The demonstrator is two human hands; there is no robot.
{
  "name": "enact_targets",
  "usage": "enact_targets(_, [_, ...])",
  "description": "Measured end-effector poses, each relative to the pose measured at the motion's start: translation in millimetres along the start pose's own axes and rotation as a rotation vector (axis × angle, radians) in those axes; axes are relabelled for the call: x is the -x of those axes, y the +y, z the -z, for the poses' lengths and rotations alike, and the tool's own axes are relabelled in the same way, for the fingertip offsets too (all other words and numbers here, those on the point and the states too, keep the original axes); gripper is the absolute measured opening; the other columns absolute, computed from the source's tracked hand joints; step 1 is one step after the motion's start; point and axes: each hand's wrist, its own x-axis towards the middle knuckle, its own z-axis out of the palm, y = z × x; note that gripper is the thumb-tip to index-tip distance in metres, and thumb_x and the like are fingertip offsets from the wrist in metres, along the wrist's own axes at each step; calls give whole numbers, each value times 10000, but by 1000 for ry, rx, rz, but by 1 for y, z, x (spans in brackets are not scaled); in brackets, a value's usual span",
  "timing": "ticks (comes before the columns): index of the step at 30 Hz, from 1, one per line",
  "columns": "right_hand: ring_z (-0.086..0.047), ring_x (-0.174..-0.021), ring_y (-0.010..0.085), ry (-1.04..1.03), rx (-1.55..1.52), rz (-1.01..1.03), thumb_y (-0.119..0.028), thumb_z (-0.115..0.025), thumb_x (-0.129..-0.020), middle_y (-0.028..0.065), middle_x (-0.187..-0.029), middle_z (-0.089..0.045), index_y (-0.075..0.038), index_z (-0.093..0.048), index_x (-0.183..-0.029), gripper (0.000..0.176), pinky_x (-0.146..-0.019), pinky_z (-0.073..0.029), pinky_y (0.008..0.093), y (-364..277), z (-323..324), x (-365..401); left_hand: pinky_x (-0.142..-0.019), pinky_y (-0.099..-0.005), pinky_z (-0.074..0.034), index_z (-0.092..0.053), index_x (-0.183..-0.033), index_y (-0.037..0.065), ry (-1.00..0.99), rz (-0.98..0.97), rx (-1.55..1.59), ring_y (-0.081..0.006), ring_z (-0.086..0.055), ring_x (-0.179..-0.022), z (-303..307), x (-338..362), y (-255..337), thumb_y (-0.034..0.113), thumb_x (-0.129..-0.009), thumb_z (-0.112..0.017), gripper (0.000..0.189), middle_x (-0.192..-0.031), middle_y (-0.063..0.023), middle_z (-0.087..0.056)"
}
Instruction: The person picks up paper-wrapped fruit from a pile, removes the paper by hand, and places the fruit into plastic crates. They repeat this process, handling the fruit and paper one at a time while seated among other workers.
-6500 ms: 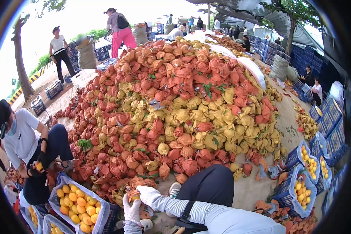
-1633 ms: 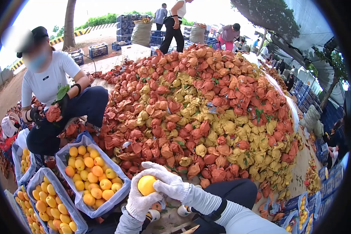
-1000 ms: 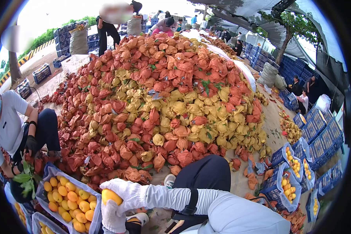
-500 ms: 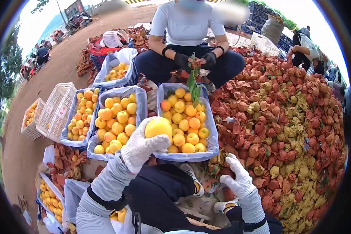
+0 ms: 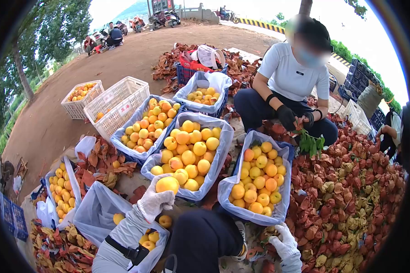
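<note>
My left hand (image 5: 154,203), in a white knit glove, holds a yellow peach (image 5: 167,185) up between thumb and fingers. It is above the near edge of a lined crate full of peaches (image 5: 221,157). Below my left forearm is another lined crate (image 5: 89,218) with a few peaches in it, partly hidden by the arm. My right hand (image 5: 284,242), gloved too, is low at the right with thumb and fingers apart and nothing in it. It is near the front of a second full crate (image 5: 284,200) and the heap of paper-wrapped fruit (image 5: 341,195).
A co-worker (image 5: 294,75) squats beyond the crates, holding a leafy sprig (image 5: 310,143) in black-gloved hands. More peach crates (image 5: 123,141) stand at the left, with white plastic crates (image 5: 134,93) behind. Brown paper scraps (image 5: 61,250) litter the ground.
The view has swung to the left, so the crates and co-worker appear farther right. My left hand has carried the peach leftward, toward the crate beside my leg. My right hand stays open.
</note>
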Motion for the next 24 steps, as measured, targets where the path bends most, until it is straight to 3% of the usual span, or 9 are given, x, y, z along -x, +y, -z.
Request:
enact_targets(5, [-589,-1122,193,-24,-175,-81,-211,-713,-814,152,-1438,-471,-20,-559,-1279,526,-949,-452,284,39,-28,6,-616,-347,-604,-425,-1313,189,90,9,289,-240,-675,-755,53,22,-40,56,-826,-728,588,-1113,-135,-603])
enact_targets(7, [-588,-1139,245,58,-70,86,-272,-688,-862,139,-1263,-609,-33,-618,-1211,428,-975,-457,333,77,-47,3,-657,-388,-625,-428,-1307,225,139,7,492,-282,-694,-803,61,30,-48,68,-831,-732,586,-1162,-150,-598])
enact_targets(8, [-526,-1218,211,-45,-161,-1,-177,-682,-882,123,-1366,-533,-15,-556,-1292,459,-1024,-413,302,93,-52,2,-628,-368,-622,-449,-1289,244,159,-8,550,-299,-697,-788,57,35,-47,91,-834,-740,561,-1138,-143,-605])
enact_targets(13, [-558,-1183,244,-31,-58,43,-257,-659,-895,142,-1333,-567,-39,-569,-1286,456,-1002,-432,326,77,-58,8,-608,-338,-616,-482,-1269,213,223,26,365,-295,-692,-768,81,45,-62,144,-814,-774,545,-1100,-150,-616])
enact_targets(15, [-589,-1121,204,-135,-171,-216,-207,-700,-824,142,-1409,-494,-25,-565,-1273,503,-955,-452,288,29,-41,11,-617,-340,-617,-475,-1290,212,61,46,385,-284,-691,-767,84,50,-67,165,-802,-788,581,-1115,-162,-613])
enact_targets(17, [-603,-1093,209,-119,-160,-231,-210,-689,-830,135,-1352,-542,-23,-570,-1262,485,-948,-456,290,23,-42,12,-659,-370,-624,-479,-1305,218,-13,129,470,-304,-693,-839,86,61,-73,194,-797,-793,598,-1160,-177,-601])
enact_targets(21, [-626,-1032,214,-100,-183,-239,-233,-681,-829,126,-1198,-629,-17,-583,-1236,471,-923,-473,296,21,-50,16,-663,-393,-623,-486,-1287,188,92,137,559,-311,-684,-830,91,81,-102,189,-825,-762,538,-1130,-170,-602])
enact_targets(23, [-626,-1035,221,-160,-130,-315,-255,-681,-826,127,-1163,-640,-17,-586,-1240,487,-918,-474,304,15,-49,21,-643,-405,-614,-477,-1273,174,297,245,639,-302,-664,-756,109,80,-125,151,-852,-717,486,-1099,-166,-599])
enact_targets(24, [-625,-1042,229,-140,-176,-298,-278,-681,-825,127,-1141,-649,-22,-582,-1254,509,-919,-470,310,28,-58,24,-608,-343,-604,-495,-1240,156,339,211,380,-263,-668,-774,94,84,-116,258,-863,-725,454,-1061,-122,-622])
